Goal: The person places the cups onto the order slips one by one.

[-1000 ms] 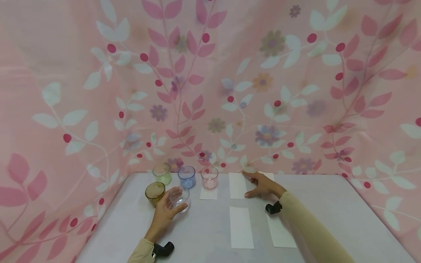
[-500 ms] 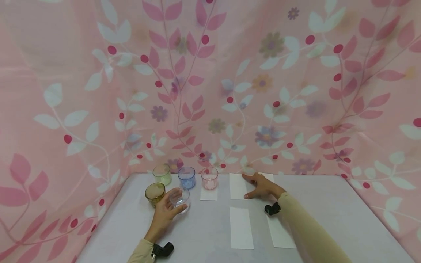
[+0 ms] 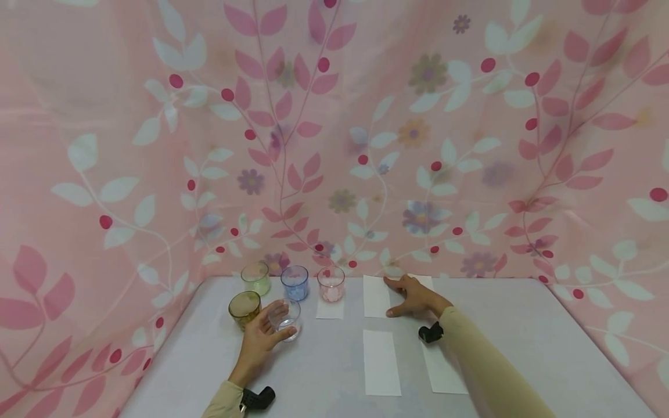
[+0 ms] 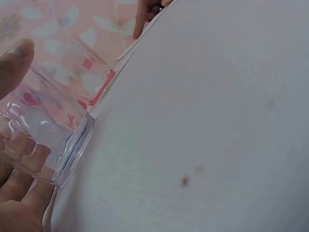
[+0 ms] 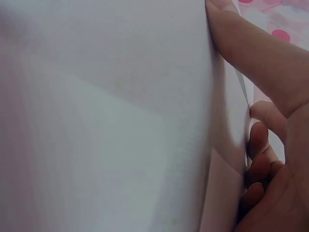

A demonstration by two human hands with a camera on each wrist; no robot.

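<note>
A clear glass cup (image 3: 285, 319) is held in my left hand (image 3: 259, 337), thumb on its near side and fingers round the far side. In the left wrist view the same clear cup (image 4: 58, 130) lies between thumb and fingers, its base close to the white tabletop. An amber glass cup (image 3: 244, 307) stands just left of that hand. My right hand (image 3: 418, 296) rests at the back of the table, its thumb and index finger spread and touching a white paper sheet (image 3: 376, 296). Its other fingers bend loosely in the right wrist view.
Green (image 3: 255, 280), blue (image 3: 295, 283) and pink glass cups (image 3: 331, 284) line the back left. A paper sheet (image 3: 329, 309) lies under the pink cup. More white sheets (image 3: 382, 363) lie in front of and under my right arm. A floral curtain (image 3: 340, 145) hangs behind the table.
Both hands stay in place, the left one still holding the clear glass cup. The whole head view shifts very slightly.
</note>
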